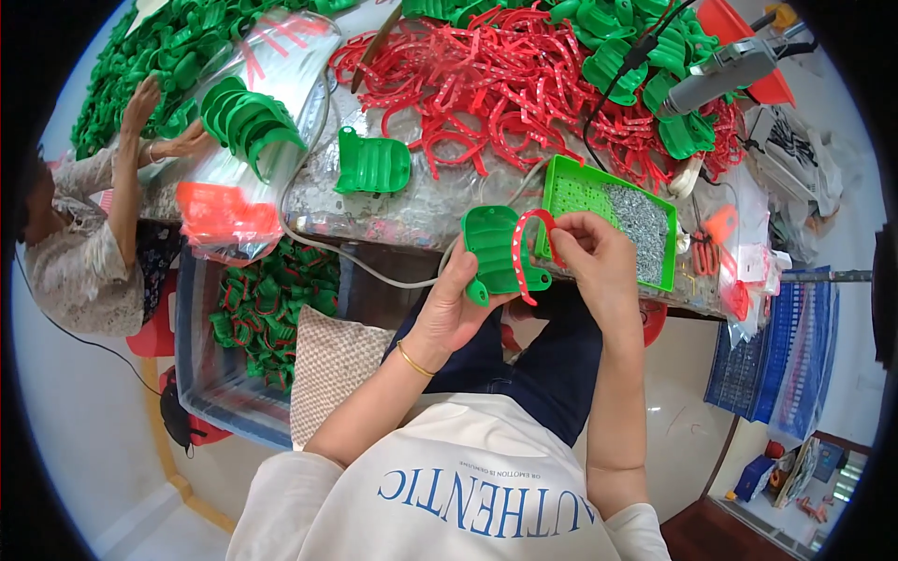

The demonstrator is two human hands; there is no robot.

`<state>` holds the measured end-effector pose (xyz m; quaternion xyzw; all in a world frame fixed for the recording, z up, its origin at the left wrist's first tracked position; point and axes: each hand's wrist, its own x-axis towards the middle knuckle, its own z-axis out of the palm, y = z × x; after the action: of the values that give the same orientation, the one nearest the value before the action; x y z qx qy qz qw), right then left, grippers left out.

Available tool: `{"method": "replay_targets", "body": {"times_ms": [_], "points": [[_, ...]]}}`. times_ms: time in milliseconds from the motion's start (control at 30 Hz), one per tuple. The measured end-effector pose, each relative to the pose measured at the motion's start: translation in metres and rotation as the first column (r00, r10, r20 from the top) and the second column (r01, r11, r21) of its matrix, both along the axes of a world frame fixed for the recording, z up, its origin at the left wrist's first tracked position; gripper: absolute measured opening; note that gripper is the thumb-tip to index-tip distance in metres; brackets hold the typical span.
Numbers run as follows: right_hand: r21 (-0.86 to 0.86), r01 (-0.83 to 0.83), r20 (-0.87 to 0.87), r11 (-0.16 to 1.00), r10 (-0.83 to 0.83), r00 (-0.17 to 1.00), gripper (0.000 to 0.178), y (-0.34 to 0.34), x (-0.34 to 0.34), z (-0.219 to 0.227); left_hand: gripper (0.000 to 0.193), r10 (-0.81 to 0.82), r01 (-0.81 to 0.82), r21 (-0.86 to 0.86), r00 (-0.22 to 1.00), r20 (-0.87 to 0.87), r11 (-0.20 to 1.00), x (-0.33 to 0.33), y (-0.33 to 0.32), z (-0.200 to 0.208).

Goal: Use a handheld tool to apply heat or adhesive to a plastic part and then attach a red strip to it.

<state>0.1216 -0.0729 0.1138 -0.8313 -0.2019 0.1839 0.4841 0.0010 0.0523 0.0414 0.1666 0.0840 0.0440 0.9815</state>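
Note:
In front of my body, my left hand [451,309] grips a green curved plastic piece [489,245] with ridges and small holes by its left and lower edges. My right hand [599,262] pinches a narrow red strap [520,266] with white marks between thumb and fingers. The strap lies curved across the right side of the green piece; whether it is fixed there I cannot tell. Just beyond my right hand is a bright green tray [569,191] with many small silvery metal parts [638,220]. Another green piece [372,165] stands alone on the table.
A heap of red straps [486,75] covers the table's middle, with green pieces [131,65] piled far left. A grey tool [720,75] hangs at right. A co-worker's hands [154,131] reach in at left. Below, a crate [210,397] holds green-and-red pieces.

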Motion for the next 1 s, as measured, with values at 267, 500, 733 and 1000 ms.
{"method": "replay_targets", "body": {"times_ms": [267, 500, 733, 1000], "points": [[0.111, 0.04, -0.284, 0.993, -0.007, 0.959, 0.012, -0.005, 0.0, -0.016, 0.072, 0.035, -0.04, 0.096, 0.998, 0.046, 0.995, 0.003, -0.006, 0.001], [0.149, 0.072, -0.296, 0.986, -0.024, 0.955, 0.014, -0.006, 0.001, -0.025, 0.083, 0.026, -0.03, 0.112, 0.999, 0.04, 0.993, 0.002, -0.008, 0.005], [0.104, 0.1, -0.256, 0.99, -0.07, 0.964, 0.011, -0.005, -0.007, -0.026, 0.089, 0.047, -0.05, 0.147, 0.999, 0.028, 0.988, 0.002, -0.009, 0.0], [0.042, 0.113, -0.144, 0.993, -0.106, 0.984, 0.008, 0.0, -0.014, -0.031, 0.091, 0.077, -0.074, 0.284, 0.997, 0.001, 0.956, 0.001, -0.01, 0.003]]}}
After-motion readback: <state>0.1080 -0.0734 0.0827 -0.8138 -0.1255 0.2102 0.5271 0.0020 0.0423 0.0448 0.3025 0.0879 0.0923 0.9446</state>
